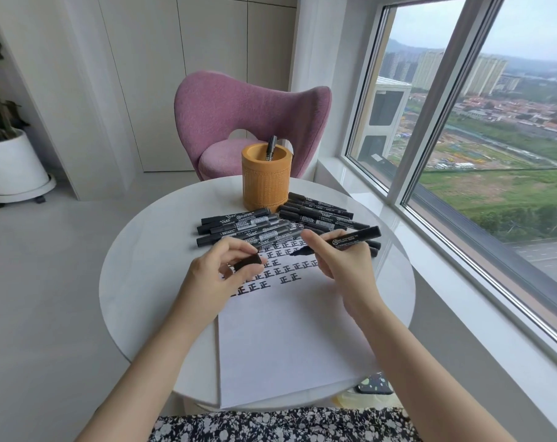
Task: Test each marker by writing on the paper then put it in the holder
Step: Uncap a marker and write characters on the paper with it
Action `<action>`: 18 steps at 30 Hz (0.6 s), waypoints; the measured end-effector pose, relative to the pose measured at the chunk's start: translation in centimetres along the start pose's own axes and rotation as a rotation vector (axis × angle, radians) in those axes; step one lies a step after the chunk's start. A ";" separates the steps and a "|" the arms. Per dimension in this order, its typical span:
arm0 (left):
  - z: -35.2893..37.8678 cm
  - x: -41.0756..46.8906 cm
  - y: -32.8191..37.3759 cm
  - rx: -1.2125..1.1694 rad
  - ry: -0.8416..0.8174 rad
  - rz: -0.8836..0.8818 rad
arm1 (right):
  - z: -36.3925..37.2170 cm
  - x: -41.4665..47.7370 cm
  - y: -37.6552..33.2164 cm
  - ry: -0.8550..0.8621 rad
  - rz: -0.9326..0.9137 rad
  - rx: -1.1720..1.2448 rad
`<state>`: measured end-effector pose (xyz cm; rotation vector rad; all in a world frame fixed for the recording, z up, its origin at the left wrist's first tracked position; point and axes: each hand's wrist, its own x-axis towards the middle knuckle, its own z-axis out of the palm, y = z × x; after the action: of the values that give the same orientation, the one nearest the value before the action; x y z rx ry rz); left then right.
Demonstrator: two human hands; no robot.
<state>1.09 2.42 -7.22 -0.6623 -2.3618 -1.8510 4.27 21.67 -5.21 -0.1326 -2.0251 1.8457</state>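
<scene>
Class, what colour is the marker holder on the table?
The holder is orange-tan, seen in the head view.

A pink chair [251, 122] stands beyond the hands, a potted plant [6, 145] far to their left, a wide window [481, 129] on their right, a patterned phone [374, 384] nearer, right

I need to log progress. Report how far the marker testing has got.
Done: one marker stands in the orange holder, and rows of test characters cover the top of the paper. In hand: the right hand holds an uncapped marker above the paper; the left hand holds its cap. Left: two piles of markers lie on the table.
</scene>
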 end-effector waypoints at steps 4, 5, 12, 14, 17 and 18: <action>-0.2 0.1 -0.1 -0.072 -0.007 -0.013 | 1.0 -0.5 -1.1 -0.050 0.046 0.103; -0.2 0.1 -0.2 -0.090 -0.008 -0.013 | 1.4 -0.5 -1.1 -0.040 0.073 0.140; -0.3 0.1 -0.1 -0.127 -0.003 -0.031 | 3.6 -0.5 -1.3 0.005 0.107 0.173; -0.2 0.1 0.0 -0.128 -0.006 -0.028 | 4.1 -0.6 -1.1 -0.023 0.113 0.150; -0.1 0.1 0.0 -0.136 0.002 -0.042 | 5.0 -1.0 -0.9 -0.051 0.126 0.099; -0.1 0.1 0.0 -0.142 0.008 -0.044 | 5.3 -1.1 -0.8 -0.049 0.129 0.099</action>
<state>0.96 2.38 -7.12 -0.6184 -2.2740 -2.0510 3.55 16.25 -4.92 -0.1967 -1.9943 2.0431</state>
